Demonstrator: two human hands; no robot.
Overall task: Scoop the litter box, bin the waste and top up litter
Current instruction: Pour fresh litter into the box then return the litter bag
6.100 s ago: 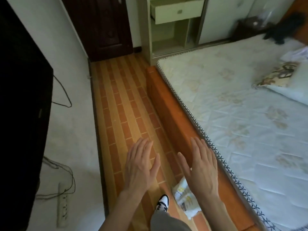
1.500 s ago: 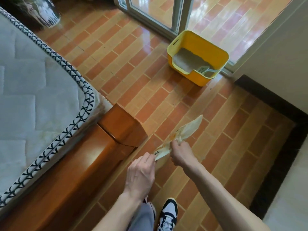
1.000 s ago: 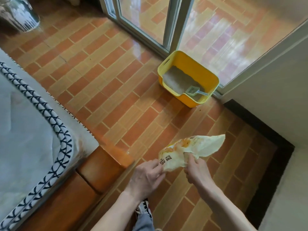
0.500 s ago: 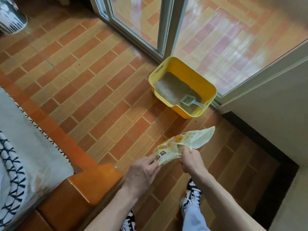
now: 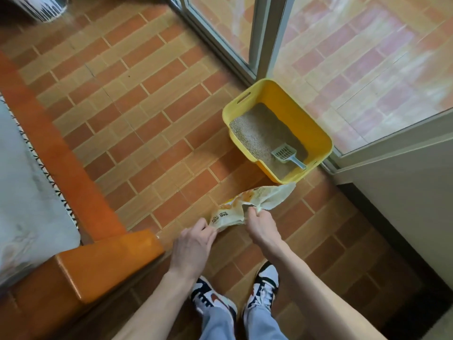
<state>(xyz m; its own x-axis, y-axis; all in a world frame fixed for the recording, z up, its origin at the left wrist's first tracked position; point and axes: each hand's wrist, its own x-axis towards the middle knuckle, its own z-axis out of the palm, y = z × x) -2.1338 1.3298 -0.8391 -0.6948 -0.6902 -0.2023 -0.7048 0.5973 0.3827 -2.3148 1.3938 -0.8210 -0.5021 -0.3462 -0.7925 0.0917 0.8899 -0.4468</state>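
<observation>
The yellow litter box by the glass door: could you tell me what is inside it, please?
The yellow litter box holds pale grey litter and a grey-blue scoop lying on it near the front corner. Anything buried beneath the litter is hidden.

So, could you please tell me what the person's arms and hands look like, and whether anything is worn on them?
Both forearms are bare as far as the frame shows, with no sleeves in view. The left hand and right hand wear no gloves, and no watch, bracelet or ring is visible from this side.
</observation>
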